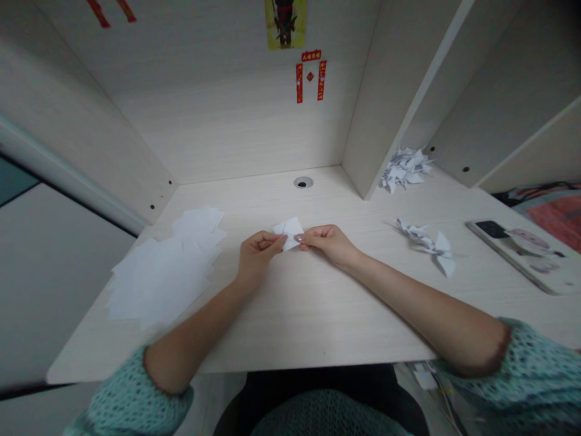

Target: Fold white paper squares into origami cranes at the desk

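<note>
A small folded piece of white paper (288, 231) is held just above the pale wooden desk (318, 315) at its middle. My left hand (258, 251) pinches its left edge with thumb and fingers closed. From the right, my right hand (327, 241) grips the paper's other side, fingers curled. Both forearms reach in from the bottom of the view, with knitted teal sleeves pushed up.
A loose pile of white paper sheets (163, 272) lies at the left. Folded paper figures (429, 244) sit at the right, with a heap of more (405, 169) in the shelf corner behind. A phone (521, 251) lies at the far right. A cable hole (303, 182) is at the back.
</note>
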Available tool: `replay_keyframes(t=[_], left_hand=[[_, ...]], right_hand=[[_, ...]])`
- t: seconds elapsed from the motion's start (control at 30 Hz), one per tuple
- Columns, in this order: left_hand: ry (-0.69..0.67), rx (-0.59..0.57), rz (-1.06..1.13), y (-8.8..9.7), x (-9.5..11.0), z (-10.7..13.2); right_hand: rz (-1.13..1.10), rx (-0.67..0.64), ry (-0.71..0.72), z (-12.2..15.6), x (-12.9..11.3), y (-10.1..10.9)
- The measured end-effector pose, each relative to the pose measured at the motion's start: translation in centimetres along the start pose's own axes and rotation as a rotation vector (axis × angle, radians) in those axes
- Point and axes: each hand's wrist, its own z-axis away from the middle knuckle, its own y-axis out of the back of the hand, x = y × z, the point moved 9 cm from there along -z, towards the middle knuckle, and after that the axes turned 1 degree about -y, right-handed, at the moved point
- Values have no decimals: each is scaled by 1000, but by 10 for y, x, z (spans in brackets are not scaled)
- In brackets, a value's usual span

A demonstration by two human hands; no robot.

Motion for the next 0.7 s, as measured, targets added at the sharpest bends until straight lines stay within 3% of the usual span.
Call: replay_keyframes(t=[0.7], left_hand=[[72,-29,13,-3,-6,-1]], right_hand=[[62,9,46,0,-1,2]])
